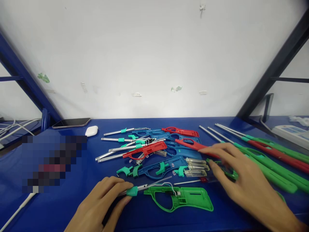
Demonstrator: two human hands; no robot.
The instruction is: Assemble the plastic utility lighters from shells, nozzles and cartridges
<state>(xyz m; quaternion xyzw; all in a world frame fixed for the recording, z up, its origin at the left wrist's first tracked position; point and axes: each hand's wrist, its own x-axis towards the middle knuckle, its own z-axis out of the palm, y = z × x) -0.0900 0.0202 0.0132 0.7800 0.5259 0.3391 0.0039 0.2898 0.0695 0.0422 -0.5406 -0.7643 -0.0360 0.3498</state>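
Observation:
My left hand (103,201) pinches the metal tube of a long-necked lighter by its teal collar (132,191). A wire runs from the tube into a green lighter handle half (195,198), which lies with its inner side up. My right hand (241,172), slightly blurred, hovers right of centre with thumb and fingers apart. Its fingertips are close to a red handle half (188,144) and some clear fuel tanks (196,167). Partly behind the hand is another green handle piece (233,175); contact is unclear. A screwdriver (190,181) lies between the hands.
Several metal lighter tubes (116,149), red and blue handle halves (177,164) and teal triggers (124,170) lie mid-table. Closed lighters (277,167) are at right. A phone (71,122) and white earbud case (91,130) sit back left; a white cable (21,206) is front left.

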